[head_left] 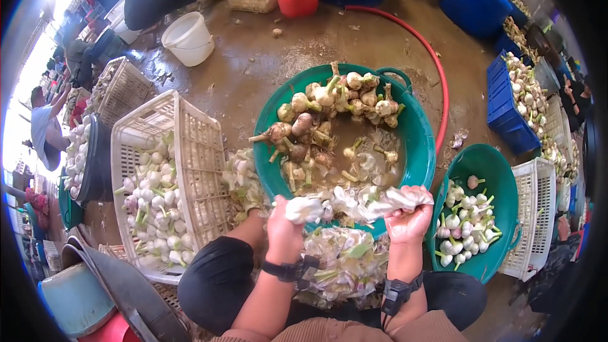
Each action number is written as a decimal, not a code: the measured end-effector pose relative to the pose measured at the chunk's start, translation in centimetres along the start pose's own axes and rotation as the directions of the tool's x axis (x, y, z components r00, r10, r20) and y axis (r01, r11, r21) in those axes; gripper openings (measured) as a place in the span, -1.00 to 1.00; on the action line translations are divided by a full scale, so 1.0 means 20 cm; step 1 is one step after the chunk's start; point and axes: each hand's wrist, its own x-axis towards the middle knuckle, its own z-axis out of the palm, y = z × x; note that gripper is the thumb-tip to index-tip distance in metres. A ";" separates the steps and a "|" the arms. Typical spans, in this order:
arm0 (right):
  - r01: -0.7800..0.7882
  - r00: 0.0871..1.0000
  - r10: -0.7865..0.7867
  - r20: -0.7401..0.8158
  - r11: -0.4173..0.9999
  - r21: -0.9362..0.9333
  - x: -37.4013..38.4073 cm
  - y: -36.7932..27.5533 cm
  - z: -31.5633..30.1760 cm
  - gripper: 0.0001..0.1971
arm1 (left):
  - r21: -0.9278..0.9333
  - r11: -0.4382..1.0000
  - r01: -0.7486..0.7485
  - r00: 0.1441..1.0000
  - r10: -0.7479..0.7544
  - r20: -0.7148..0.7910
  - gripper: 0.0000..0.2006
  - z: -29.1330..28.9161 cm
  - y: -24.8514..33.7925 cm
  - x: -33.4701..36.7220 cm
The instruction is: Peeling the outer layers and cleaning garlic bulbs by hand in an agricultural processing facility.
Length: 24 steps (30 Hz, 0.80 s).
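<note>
Over the near rim of the green tub [420, 145], the left hand [284, 233] has its fingers gripping a white garlic bulb [303, 210]; the right hand [407, 223] clasps papery skin [398, 200]. Probably light, firm and slick, the bulb suits a hold around its sides.

Bulb [304, 210]: white, rounded, held in the left hand [285, 228] above the near rim of the tub [415, 136]. Peel [405, 200]: white, crumpled, elongated, gripped in the right hand [408, 225], farther right over that rim. Join between them: cannot be determined.
</note>
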 end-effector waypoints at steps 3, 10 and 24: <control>-0.021 0.995 -0.062 -0.072 0.597 -0.802 0.02 0.04 -0.03 -0.77 | 0.020 0.996 -0.085 0.996 0.085 0.026 -0.71 0.01 0.05 0.00; 0.012 0.900 0.435 0.023 0.028 -1.000 0.04 0.41 0.01 -0.76 | 0.056 0.989 -0.139 0.990 0.138 0.029 -0.79 0.10 -0.02 -0.02; 0.418 0.897 0.424 0.125 -0.906 0.075 1.08 0.18 -0.90 -0.71 | 0.027 0.919 -0.392 0.899 0.390 -0.201 -0.65 0.14 0.20 0.02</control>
